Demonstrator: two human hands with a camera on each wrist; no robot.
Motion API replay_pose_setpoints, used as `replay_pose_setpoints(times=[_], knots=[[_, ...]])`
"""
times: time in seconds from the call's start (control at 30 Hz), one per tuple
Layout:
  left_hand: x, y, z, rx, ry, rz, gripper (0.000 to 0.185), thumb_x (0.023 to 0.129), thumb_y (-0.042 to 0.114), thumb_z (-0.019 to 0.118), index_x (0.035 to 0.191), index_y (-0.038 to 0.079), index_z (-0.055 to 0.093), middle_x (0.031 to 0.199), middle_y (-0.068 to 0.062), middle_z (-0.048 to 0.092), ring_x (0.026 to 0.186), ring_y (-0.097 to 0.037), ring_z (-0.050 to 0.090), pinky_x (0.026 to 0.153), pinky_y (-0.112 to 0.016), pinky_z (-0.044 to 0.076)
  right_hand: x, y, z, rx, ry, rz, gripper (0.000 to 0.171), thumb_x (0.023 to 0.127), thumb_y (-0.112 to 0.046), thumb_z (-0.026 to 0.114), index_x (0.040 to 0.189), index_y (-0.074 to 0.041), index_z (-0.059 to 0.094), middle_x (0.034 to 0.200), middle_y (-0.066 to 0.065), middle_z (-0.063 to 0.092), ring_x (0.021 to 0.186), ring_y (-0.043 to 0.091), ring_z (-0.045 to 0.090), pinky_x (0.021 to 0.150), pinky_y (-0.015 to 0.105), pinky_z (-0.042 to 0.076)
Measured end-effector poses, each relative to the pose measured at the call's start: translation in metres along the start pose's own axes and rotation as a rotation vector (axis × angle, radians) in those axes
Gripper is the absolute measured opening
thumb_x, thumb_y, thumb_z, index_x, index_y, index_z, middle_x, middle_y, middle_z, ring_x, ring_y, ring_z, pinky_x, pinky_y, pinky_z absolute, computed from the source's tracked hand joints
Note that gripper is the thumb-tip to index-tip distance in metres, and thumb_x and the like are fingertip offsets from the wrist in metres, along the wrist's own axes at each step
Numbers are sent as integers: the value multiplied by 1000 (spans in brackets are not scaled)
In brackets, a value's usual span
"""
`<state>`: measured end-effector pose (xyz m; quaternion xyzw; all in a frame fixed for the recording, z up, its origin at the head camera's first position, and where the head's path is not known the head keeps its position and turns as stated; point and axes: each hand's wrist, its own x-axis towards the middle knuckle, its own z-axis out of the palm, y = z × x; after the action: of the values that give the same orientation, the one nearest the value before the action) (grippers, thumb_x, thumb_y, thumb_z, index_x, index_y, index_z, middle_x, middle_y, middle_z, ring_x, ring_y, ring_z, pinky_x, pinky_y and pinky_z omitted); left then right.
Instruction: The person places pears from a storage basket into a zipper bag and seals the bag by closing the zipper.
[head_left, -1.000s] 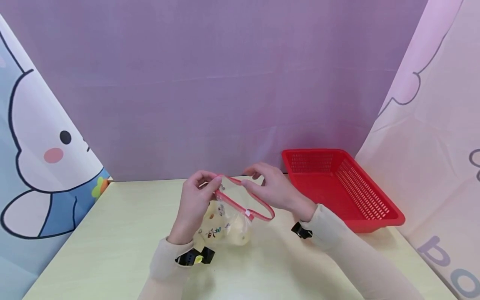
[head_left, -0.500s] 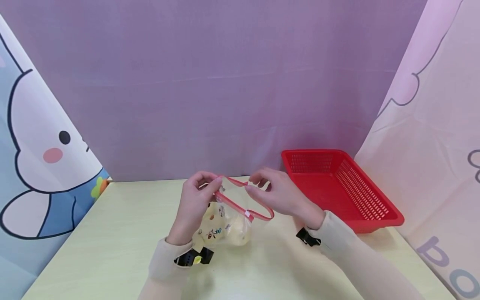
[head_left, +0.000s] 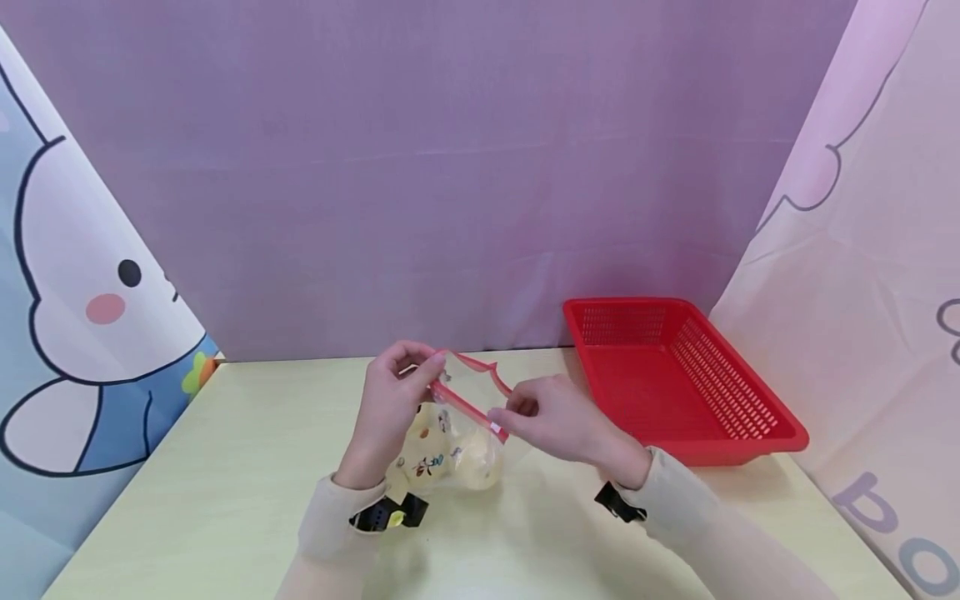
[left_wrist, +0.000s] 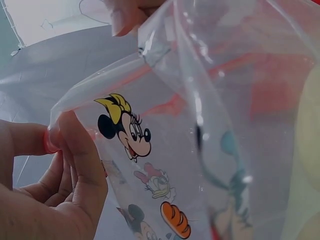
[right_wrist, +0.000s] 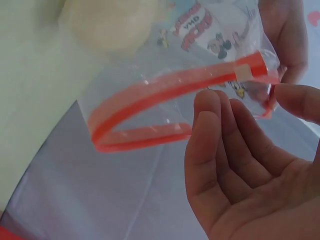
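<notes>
Fingers [left_wrist: 75, 150] pinching zip bag [head_left: 457, 442], pale contents blurred — right hand [head_left: 551, 421] beside

The red basket [head_left: 678, 379] is blocking my way on the right side of the table [head_left: 225, 467], the purple backdrop [head_left: 450, 167] is closing off the far edge, and bare tabletop is lying open to my left.
</notes>
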<state>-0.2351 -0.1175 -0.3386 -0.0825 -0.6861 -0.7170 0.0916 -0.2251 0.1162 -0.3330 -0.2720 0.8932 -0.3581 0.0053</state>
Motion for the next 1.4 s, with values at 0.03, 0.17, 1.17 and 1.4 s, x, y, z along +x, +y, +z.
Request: replay_pose_setpoints(times=[0.03, 0.17, 1.17, 1.4], knots=[[0, 0, 0, -2, 0, 0, 16, 98, 9, 68, 107, -3, 62, 95, -11, 60, 72, -17, 61, 67, -30, 60, -1, 1, 2, -9, -8, 3, 18, 92, -34, 74, 91, -17, 75, 73, -11, 65, 64, 11, 60, 60, 29, 55], [-1, 0, 0, -10, -1, 1, 15, 98, 8, 67, 107, -3, 62, 94, -11, 60, 71, -17, 60, 67, -30, 61, -2, 2, 10, -14, -30, 35, 21, 93, -37, 72, 89, -16, 76, 68, -11, 63, 60, 11, 58, 55, 29, 52], [-1, 7, -4, -84, -22, 33, 14, 101, 5, 61, 111, -5, 61, 96, -17, 60, 78, -21, 63, 71, -36, 62, 7, -5, -17, 82, 153, -64, 7, 89, -10, 68, 91, -8, 74, 69, -6, 67, 58, 12, 64, 48, 29, 47], [-3, 10, -9, -137, -35, 71, 14, 102, 4, 58, 110, -8, 59, 92, -11, 62, 74, -17, 62, 70, -34, 61, 18, -6, -34, 27, 222, -115, 8, 89, -6, 67, 90, -8, 75, 68, -5, 66, 53, 13, 57, 51, 28, 47]])
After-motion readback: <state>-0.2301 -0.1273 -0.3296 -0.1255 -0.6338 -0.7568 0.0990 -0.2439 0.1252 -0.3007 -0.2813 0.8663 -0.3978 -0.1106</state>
